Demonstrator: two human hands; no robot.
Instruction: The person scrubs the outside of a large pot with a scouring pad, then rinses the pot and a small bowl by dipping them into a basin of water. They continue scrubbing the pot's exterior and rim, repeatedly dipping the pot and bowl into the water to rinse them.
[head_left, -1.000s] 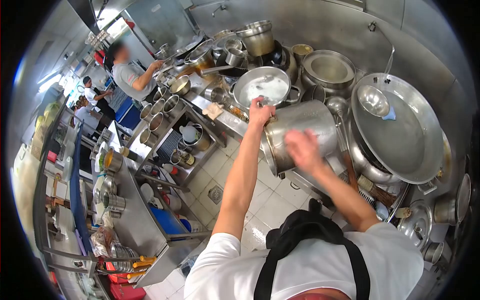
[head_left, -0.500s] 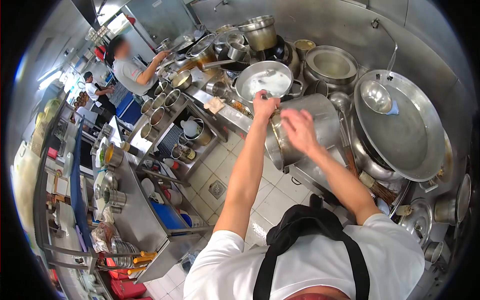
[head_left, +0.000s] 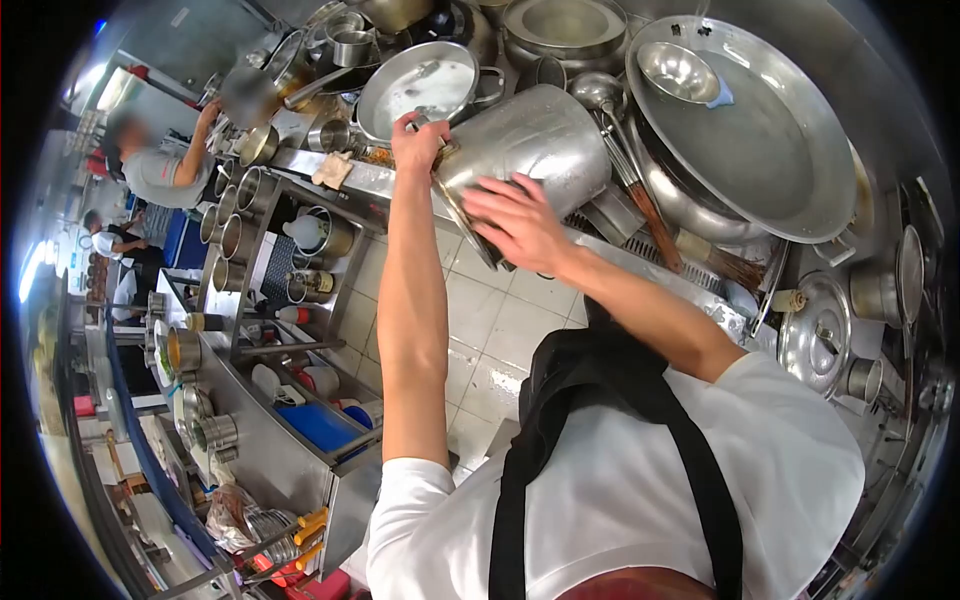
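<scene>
A large metal stockpot lies tilted on its side at the edge of the stove counter, its mouth towards the lower left. My left hand is closed at its upper rim; the exact grip is partly hidden by the fingers. Lower on the pot's wall rests my right hand, its fingers stretched out and spread, holding nothing. Just beyond my left hand stands a two-handled pan with whitish, foamy liquid in it.
A wide metal wok with a ladle in it stands at right. Brushes lie beside it. On the left are a rack with several pots and a steel counter. Two co-workers stand at the far left, one in a grey shirt.
The view has shifted, so the counter sits higher and further left. My right hand, blurred and raised over the pot before, now lies flat against its side. My left hand keeps its hold.
</scene>
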